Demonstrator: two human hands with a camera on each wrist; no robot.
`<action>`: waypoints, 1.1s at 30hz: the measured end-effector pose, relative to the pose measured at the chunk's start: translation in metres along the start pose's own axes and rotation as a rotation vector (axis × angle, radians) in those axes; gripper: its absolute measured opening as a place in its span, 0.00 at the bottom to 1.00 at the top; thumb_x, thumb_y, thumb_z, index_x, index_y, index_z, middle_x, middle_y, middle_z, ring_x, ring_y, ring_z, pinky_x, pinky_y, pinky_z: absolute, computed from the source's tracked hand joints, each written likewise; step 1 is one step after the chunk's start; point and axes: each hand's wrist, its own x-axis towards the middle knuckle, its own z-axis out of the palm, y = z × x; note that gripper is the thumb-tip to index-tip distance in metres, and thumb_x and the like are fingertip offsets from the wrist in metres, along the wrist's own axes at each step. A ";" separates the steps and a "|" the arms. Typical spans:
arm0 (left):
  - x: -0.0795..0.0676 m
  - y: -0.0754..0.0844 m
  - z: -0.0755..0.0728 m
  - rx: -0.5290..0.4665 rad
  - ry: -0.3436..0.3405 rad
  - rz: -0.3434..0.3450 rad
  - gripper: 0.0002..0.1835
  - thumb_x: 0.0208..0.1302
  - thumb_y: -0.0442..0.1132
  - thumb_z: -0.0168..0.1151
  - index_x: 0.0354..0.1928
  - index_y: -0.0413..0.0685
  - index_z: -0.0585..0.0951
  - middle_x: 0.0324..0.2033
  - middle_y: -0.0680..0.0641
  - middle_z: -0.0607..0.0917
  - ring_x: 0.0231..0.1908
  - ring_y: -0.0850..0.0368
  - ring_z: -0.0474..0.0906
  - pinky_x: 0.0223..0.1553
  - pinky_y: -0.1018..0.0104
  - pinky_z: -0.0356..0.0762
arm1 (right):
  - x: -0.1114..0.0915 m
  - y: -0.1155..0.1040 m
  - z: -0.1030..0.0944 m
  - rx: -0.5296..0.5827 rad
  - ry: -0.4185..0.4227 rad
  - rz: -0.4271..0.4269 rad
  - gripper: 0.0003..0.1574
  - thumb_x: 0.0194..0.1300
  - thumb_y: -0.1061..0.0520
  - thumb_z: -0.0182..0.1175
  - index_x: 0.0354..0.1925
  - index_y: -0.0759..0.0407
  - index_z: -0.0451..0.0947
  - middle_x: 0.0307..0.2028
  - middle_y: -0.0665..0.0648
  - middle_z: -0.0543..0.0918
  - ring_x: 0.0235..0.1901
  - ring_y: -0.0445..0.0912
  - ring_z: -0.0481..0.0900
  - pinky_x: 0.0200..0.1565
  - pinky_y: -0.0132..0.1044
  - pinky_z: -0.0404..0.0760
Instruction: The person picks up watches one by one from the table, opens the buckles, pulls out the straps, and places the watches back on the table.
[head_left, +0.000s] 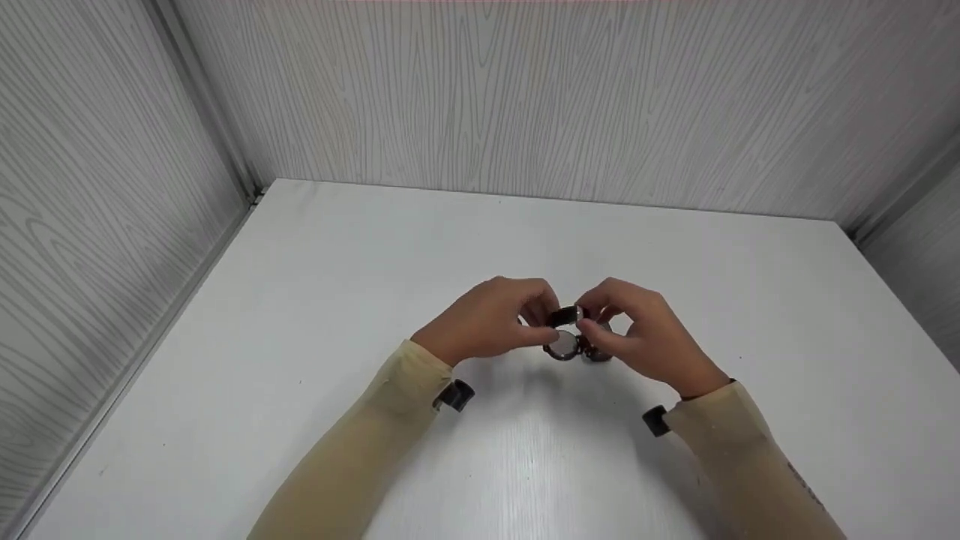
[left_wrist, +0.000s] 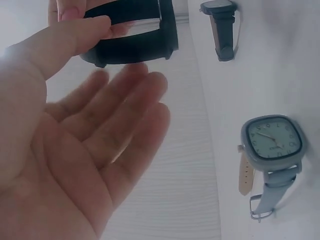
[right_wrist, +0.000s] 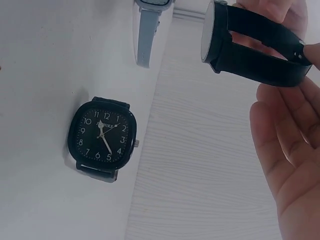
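Both hands come together over the white table around a black-strapped wristwatch [head_left: 566,316]. My left hand [head_left: 499,319] has its thumb on the strap, and in the left wrist view several of its other fingers [left_wrist: 127,132] spread out below. Opposite, my right hand [head_left: 637,326] pinches the strap of the same watch [right_wrist: 260,65] at its closed end. The dial edge faces away from that hand. Just below the hands lie a light-dialled square watch [head_left: 562,346] with a grey-blue strap [left_wrist: 280,185] and a black square watch [right_wrist: 102,135] with white numerals.
The white tabletop [head_left: 375,255] runs back to a wood-grain panel [head_left: 480,97], with another such panel [head_left: 90,210] along the left. Black wrist mounts [head_left: 455,394] stick out from the sleeves.
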 end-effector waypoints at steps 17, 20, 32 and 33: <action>0.001 0.011 0.003 0.006 0.076 0.103 0.09 0.67 0.42 0.71 0.47 0.53 0.86 0.35 0.60 0.86 0.37 0.68 0.81 0.44 0.67 0.79 | 0.000 -0.003 -0.002 0.053 -0.065 0.075 0.10 0.70 0.63 0.65 0.46 0.48 0.83 0.43 0.42 0.86 0.44 0.42 0.83 0.49 0.38 0.82; 0.001 0.011 0.004 0.009 0.070 0.102 0.08 0.67 0.42 0.71 0.46 0.53 0.87 0.35 0.61 0.87 0.36 0.68 0.81 0.43 0.67 0.79 | 0.000 -0.002 -0.002 0.038 -0.069 0.074 0.11 0.70 0.63 0.66 0.45 0.47 0.83 0.43 0.41 0.86 0.44 0.41 0.83 0.48 0.40 0.82; 0.002 0.011 0.006 0.048 0.076 0.095 0.10 0.67 0.45 0.71 0.47 0.54 0.88 0.34 0.61 0.88 0.36 0.70 0.81 0.42 0.67 0.78 | 0.000 -0.002 -0.004 0.020 -0.086 0.091 0.13 0.68 0.64 0.67 0.43 0.45 0.84 0.41 0.39 0.86 0.42 0.41 0.83 0.47 0.47 0.83; 0.002 0.011 0.006 0.050 0.076 0.094 0.10 0.67 0.46 0.71 0.48 0.54 0.88 0.34 0.61 0.88 0.36 0.70 0.81 0.42 0.67 0.78 | 0.000 -0.002 -0.004 0.017 -0.084 0.085 0.13 0.68 0.64 0.67 0.43 0.45 0.84 0.41 0.39 0.86 0.42 0.41 0.83 0.47 0.46 0.83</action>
